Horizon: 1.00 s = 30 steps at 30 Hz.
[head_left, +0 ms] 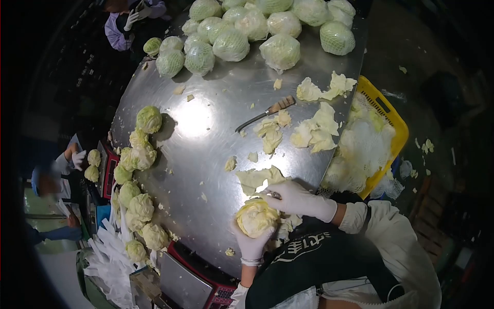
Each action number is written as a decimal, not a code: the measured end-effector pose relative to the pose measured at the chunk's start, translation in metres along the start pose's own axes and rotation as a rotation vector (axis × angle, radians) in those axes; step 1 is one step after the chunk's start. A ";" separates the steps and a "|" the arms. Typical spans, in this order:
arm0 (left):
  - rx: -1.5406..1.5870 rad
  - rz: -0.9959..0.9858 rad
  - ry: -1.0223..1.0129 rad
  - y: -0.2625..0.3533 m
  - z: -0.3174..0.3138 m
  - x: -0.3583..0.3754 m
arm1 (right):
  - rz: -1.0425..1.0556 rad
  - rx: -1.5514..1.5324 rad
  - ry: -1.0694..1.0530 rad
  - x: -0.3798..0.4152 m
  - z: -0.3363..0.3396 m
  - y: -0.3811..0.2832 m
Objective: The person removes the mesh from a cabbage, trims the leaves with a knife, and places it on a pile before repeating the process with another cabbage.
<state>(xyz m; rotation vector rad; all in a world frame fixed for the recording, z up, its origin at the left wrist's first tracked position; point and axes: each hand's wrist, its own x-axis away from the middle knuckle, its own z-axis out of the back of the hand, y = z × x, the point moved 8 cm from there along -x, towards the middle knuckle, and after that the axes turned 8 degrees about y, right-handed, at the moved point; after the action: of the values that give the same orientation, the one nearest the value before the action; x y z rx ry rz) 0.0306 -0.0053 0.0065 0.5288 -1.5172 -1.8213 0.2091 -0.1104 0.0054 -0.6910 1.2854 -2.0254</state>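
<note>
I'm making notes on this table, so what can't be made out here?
- Held cabbage, head view: underside hidden by the left hand.
- Metal object, head view: mostly covered by the right hand; too small to identify.
- Yellow basket, head view: bottom hidden by leaves and netting.
- Wrapped cabbages, head view: farthest ones cut off by the top edge.
- Near scale, head view: lower end cut off by the bottom edge.
</note>
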 end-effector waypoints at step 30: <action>1.458 1.083 -0.491 -0.033 -0.070 0.032 | 0.089 0.194 0.503 0.033 0.118 0.003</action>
<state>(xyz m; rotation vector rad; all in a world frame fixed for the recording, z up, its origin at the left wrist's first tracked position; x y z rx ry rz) 0.0496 -0.0738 -0.0376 -0.2185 -2.5546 0.1917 0.2726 -0.2047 0.0515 -0.0264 1.3305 -2.2927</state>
